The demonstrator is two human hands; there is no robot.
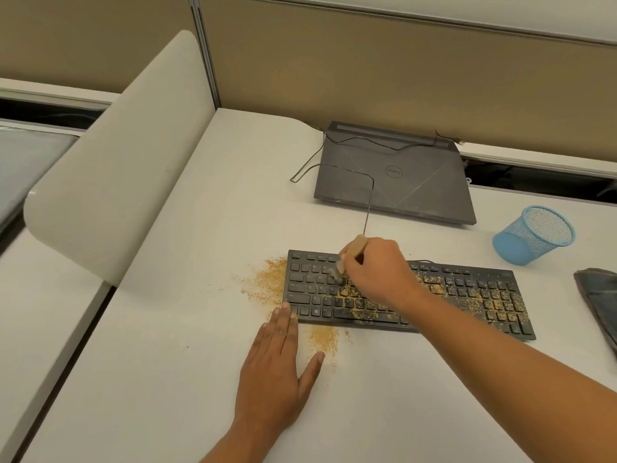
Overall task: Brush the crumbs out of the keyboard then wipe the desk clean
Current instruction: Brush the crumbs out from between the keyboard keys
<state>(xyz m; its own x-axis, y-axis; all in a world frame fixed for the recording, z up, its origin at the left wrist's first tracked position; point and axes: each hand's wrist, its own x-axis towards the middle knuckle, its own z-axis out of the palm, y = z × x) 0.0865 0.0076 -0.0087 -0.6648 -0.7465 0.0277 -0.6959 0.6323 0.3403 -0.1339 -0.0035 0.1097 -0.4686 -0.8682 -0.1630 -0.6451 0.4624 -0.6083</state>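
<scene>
So we've got the brush [350,259] in our right hand [377,272], fingers [349,262] wrapped around the pale wooden handle down low near the bristles, which sit on the left-middle keys of the keyboard [467,295]. The tip is blurry, so we can't tell exactly which key it's on. Holding it low like that looks right to us: the brush seems light and stiff in the handle with soft bristles, so a short grip should give control without needing to squeeze hard. Our left hand [273,372] is flat on the tabletop [167,362], fingers spread and holding nothing, fingertips right at the keyboard's front-left corner, probably to stop it sliding. The keyboard looks like a thin, light plastic slab, so we'd guess it skates around easily on that smooth surface if we brush hard, and the keycaps could pop if we dig in. The crumbs [467,297] look fine, dry and sandy; loads still sit on the middle and right keys, with one pile [272,279] just off the left edge and another patch [324,339] in front. Stuff that fine should flick out easily but scatter too, so gentle short strokes toward one side seem like the way. The cloth [597,299] lies at the far right, untouched.
</scene>
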